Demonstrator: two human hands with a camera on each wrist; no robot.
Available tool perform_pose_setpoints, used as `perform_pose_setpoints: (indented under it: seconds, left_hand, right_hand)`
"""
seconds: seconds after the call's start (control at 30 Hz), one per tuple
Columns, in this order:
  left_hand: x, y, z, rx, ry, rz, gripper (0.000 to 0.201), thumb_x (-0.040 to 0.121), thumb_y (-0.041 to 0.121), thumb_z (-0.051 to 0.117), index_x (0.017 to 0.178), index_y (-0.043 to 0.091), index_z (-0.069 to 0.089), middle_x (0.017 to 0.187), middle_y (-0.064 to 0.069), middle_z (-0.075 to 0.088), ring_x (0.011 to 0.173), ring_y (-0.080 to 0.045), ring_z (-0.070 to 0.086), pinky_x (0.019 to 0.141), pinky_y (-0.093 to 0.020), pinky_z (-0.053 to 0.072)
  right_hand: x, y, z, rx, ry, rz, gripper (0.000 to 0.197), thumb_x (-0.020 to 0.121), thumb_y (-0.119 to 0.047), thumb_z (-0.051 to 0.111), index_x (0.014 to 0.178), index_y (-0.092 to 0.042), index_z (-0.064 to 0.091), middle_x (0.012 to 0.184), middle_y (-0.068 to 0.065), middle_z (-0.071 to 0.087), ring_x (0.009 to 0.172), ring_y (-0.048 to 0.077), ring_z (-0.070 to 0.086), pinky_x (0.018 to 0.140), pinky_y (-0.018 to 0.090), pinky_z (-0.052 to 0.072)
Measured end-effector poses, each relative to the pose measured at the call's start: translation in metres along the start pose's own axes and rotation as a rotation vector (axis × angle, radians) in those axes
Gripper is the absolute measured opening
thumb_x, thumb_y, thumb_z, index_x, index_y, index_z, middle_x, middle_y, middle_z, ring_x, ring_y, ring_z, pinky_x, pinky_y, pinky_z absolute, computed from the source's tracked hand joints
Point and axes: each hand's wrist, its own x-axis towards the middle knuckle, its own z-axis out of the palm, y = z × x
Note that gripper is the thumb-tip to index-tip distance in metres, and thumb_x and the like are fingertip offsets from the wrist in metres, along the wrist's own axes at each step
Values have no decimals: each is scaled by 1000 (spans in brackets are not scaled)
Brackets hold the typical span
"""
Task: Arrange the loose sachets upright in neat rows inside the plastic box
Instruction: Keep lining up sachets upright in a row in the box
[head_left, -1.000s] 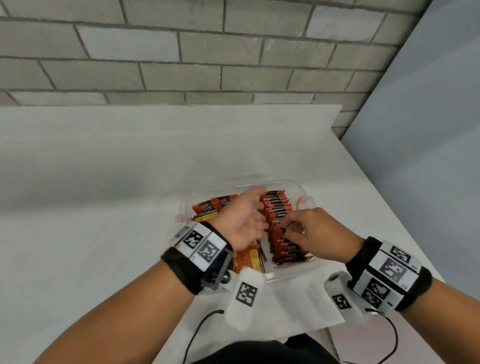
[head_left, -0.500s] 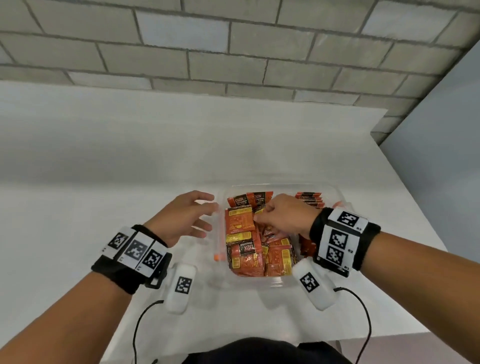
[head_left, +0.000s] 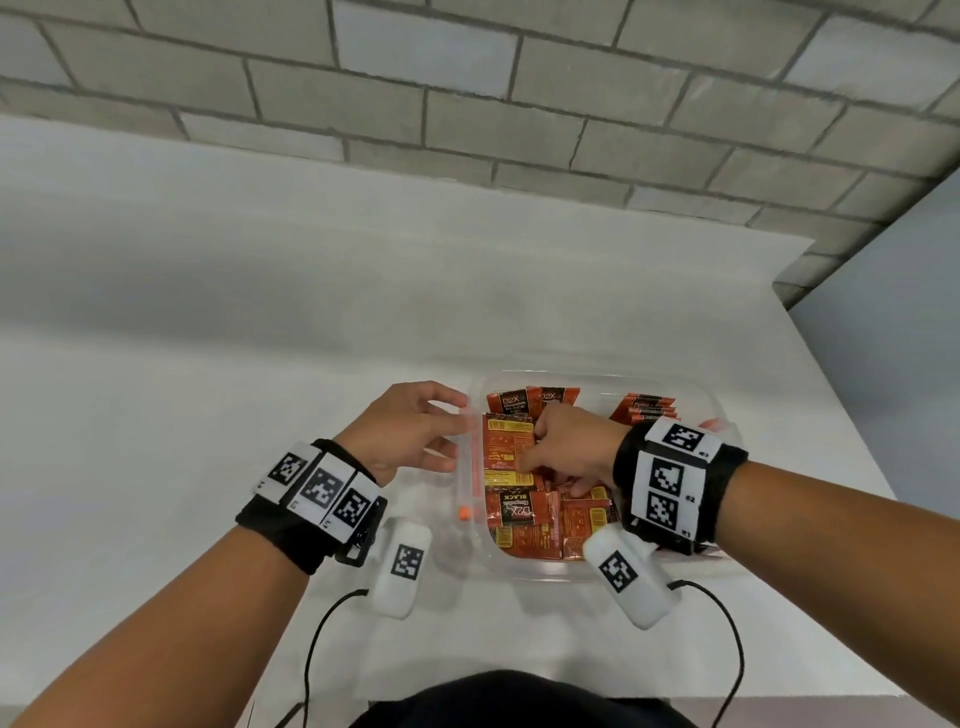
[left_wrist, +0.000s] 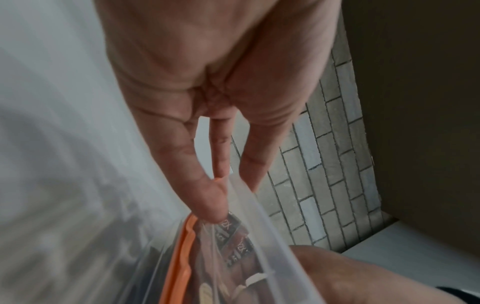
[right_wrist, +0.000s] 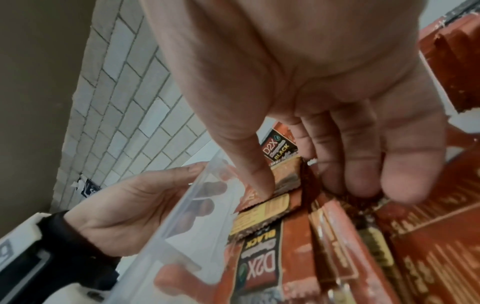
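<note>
The loose sachets (head_left: 524, 499) lie flat in a jumble across the near and left part of the clear plastic box (head_left: 597, 376); they look light, thin, crinkly and likely slick, so pinch one by its crimped edge, not the flat face. Your right hand (head_left: 571, 447) is down among them, thumb and fingertips closing on one sachet's edge, while your left hand (head_left: 410, 431) steadies the box's left wall with straight fingers. Packs read "D2X" and "BLACK"; a few already stand upright at the far right (head_left: 647, 408).
</note>
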Motion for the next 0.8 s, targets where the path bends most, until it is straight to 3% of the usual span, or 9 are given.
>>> perform_pose_setpoints:
  seconds: [0.13,0.27,0.37,0.57,0.7,0.8]
  left_hand:
    - [2,-2,-1,-5,-9,8,24,84,13,72,107,13,63,92,-9,63,64,-15,64,58,-28,57]
    - [4,-4,-2,-13,-11,14,26,83,14,73,107,14,64,94,-10,64,65,-15,64,58,-29,57]
    - [5,-5,-2,-14,-7,15,26,83,15,73,108,15,64,93,-9,64,67,-16,64,58,-30,57]
    - [4,-8,-3,-19,-13,20,26,83,18,74,107,17,65,94,-8,64,69,-16,63,60,-31,57]
    - [4,-10,-4,-19,-4,26,27,82,22,75,107,19,65,97,-9,64,72,-16,63,59,-31,56]
    - [4,-10,-3,-16,-1,21,27,81,25,75,107,20,66,100,-9,64,72,-16,63,58,-30,56]
  right_hand:
    - [2,1,1,99,-71,40,33,85,-25,69,112,-9,59,103,9,60,87,19,58,70,32,56]
    - [2,0,0,176,-130,72,32,84,-21,70,114,-14,61,111,7,59,90,18,55,64,30,52]
    - [0,-1,-1,189,-178,74,33,85,-19,69,115,-12,60,113,9,61,98,24,59,67,33,55]
    - [-1,4,0,254,-192,6,32,83,-8,69,112,-12,59,109,8,67,97,23,65,72,36,57]
    - [-3,10,-9,292,-95,-38,34,81,-10,71,110,-14,53,105,4,59,93,18,58,62,30,51]
    - [-5,16,-16,374,-84,-65,23,83,-8,68,101,-15,56,94,5,62,83,18,61,66,33,54]
